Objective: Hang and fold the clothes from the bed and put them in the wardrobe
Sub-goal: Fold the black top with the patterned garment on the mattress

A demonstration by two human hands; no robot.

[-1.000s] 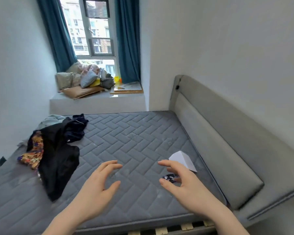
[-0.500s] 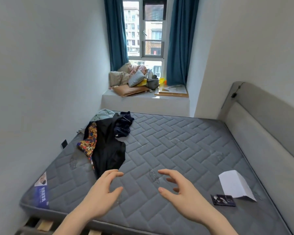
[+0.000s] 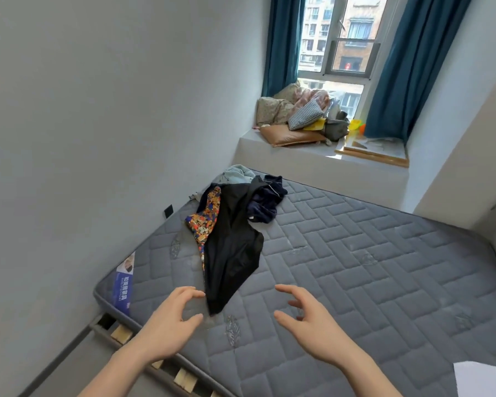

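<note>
Your left hand (image 3: pixel 169 325) and right hand (image 3: pixel 307 322) hovered empty, fingers loosely spread, at lower centre. You were reaching for the black garment (image 3: pixel 232 253); next, probably grip its near tip

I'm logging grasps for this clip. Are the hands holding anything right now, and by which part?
Nothing is held. The left hand and right hand hover open above the mattress, near the black garment.

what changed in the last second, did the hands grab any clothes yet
The view swung left toward the clothes pile; the black garment now lies just ahead of both hands. The left hand and right hand stayed open with curled fingers, holding nothing. The clothes lie unmoved on the mattress.
</note>
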